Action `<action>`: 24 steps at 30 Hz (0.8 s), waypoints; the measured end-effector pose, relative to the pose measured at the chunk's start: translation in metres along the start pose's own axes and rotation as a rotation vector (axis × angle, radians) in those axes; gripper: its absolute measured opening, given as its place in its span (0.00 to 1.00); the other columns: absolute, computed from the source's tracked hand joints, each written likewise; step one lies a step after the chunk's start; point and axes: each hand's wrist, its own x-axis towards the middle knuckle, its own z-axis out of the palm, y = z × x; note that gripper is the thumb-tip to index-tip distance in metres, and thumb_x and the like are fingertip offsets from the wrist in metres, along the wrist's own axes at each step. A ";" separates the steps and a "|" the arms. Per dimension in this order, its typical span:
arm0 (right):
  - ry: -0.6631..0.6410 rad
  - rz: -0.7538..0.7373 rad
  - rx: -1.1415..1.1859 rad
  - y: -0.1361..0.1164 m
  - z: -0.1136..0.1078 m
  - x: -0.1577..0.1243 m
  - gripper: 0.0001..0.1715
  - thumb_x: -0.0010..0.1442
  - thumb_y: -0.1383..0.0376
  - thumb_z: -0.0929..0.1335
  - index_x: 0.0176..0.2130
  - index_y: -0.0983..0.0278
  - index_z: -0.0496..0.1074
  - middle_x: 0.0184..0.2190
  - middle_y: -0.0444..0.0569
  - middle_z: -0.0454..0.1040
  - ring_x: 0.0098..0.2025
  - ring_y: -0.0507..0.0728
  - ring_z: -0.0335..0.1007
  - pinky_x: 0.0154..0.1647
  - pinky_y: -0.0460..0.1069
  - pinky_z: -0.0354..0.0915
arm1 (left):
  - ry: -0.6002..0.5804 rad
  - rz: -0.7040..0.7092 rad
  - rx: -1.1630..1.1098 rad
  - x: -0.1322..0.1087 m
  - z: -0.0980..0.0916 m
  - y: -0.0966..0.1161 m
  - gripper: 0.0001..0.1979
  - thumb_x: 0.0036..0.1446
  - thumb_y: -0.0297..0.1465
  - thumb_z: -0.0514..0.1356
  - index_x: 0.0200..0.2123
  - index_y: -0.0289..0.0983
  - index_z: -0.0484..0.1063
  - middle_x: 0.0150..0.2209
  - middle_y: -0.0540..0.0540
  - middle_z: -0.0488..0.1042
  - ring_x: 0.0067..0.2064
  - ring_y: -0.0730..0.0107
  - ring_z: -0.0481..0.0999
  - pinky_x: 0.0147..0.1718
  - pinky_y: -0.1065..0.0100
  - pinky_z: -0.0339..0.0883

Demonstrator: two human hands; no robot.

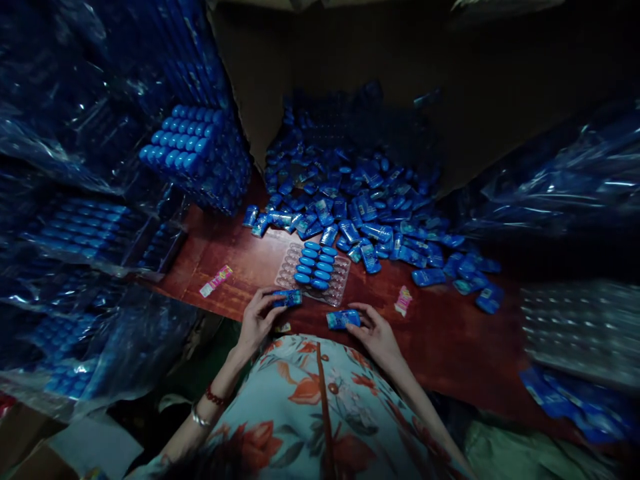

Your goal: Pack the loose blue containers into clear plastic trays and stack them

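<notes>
My left hand (257,320) is closed on a small blue capsule-shaped case (287,297) at the near edge of a clear plastic tray (340,283). The tray lies on a red-brown table (445,333) and holds two short rows of blue cases (315,265) in its left half. My right hand (377,330) grips another blue case (343,319) just below the tray's near right corner. A large heap of loose blue cases (360,207) spreads across the table beyond the tray.
Stacked filled trays in plastic wrap (193,150) stand at the left, with more wrapped stacks (80,227) beside them. Empty clear trays (583,327) sit at the right. Two small pink labels (216,280) (403,300) lie on the table. A cardboard wall (350,60) rises behind.
</notes>
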 end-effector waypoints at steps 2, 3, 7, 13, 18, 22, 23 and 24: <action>0.030 -0.048 -0.027 -0.008 0.004 -0.001 0.23 0.47 0.56 0.72 0.42 0.62 0.70 0.33 0.48 0.75 0.35 0.55 0.73 0.36 0.50 0.71 | 0.058 -0.019 -0.006 0.002 0.000 0.003 0.12 0.55 0.32 0.61 0.44 0.39 0.72 0.41 0.45 0.74 0.43 0.65 0.74 0.44 0.62 0.70; 0.043 -0.100 -0.062 -0.012 0.007 0.000 0.21 0.50 0.57 0.71 0.43 0.62 0.70 0.34 0.48 0.75 0.35 0.55 0.73 0.37 0.50 0.71 | 0.071 -0.003 0.002 0.003 -0.001 0.006 0.13 0.56 0.32 0.61 0.45 0.39 0.71 0.40 0.45 0.74 0.42 0.65 0.75 0.43 0.63 0.71; 0.085 -0.450 -0.297 -0.024 0.020 0.006 0.12 0.59 0.62 0.66 0.43 0.60 0.71 0.37 0.49 0.75 0.38 0.55 0.72 0.42 0.51 0.70 | 0.020 0.237 0.075 0.016 -0.004 0.017 0.10 0.59 0.28 0.57 0.44 0.40 0.71 0.40 0.45 0.75 0.42 0.67 0.75 0.42 0.65 0.71; -0.010 -0.924 -0.678 -0.014 0.021 0.023 0.17 0.61 0.74 0.60 0.48 0.63 0.69 0.41 0.54 0.73 0.44 0.55 0.70 0.44 0.49 0.69 | -0.091 0.533 0.157 0.031 0.000 0.003 0.18 0.61 0.21 0.47 0.50 0.39 0.68 0.45 0.42 0.73 0.48 0.68 0.73 0.45 0.65 0.71; -0.089 -0.924 -1.099 -0.028 0.019 0.019 0.23 0.59 0.78 0.56 0.50 0.67 0.68 0.39 0.55 0.71 0.40 0.56 0.69 0.37 0.48 0.69 | -0.192 0.597 0.194 0.026 0.003 -0.005 0.23 0.61 0.19 0.45 0.56 0.41 0.63 0.49 0.40 0.70 0.51 0.68 0.70 0.48 0.63 0.69; -0.205 -0.800 -1.307 -0.055 0.024 0.015 0.21 0.59 0.77 0.59 0.49 0.66 0.67 0.37 0.53 0.71 0.37 0.56 0.68 0.34 0.48 0.68 | -0.250 0.679 0.194 0.025 0.007 -0.003 0.23 0.62 0.20 0.48 0.59 0.39 0.59 0.49 0.38 0.69 0.54 0.65 0.68 0.49 0.61 0.69; -0.233 -0.767 -1.336 -0.061 0.026 0.015 0.21 0.59 0.77 0.59 0.49 0.65 0.67 0.37 0.53 0.71 0.38 0.56 0.68 0.34 0.48 0.67 | -0.269 0.695 0.206 0.026 0.007 -0.002 0.23 0.62 0.20 0.48 0.59 0.39 0.58 0.50 0.37 0.69 0.54 0.64 0.68 0.49 0.60 0.68; -0.255 -0.730 -1.357 -0.066 0.027 0.014 0.21 0.59 0.77 0.59 0.49 0.64 0.67 0.38 0.52 0.70 0.39 0.56 0.68 0.35 0.47 0.67 | -0.284 0.702 0.223 0.027 0.008 0.000 0.23 0.62 0.21 0.48 0.59 0.38 0.57 0.50 0.37 0.69 0.54 0.63 0.68 0.48 0.60 0.68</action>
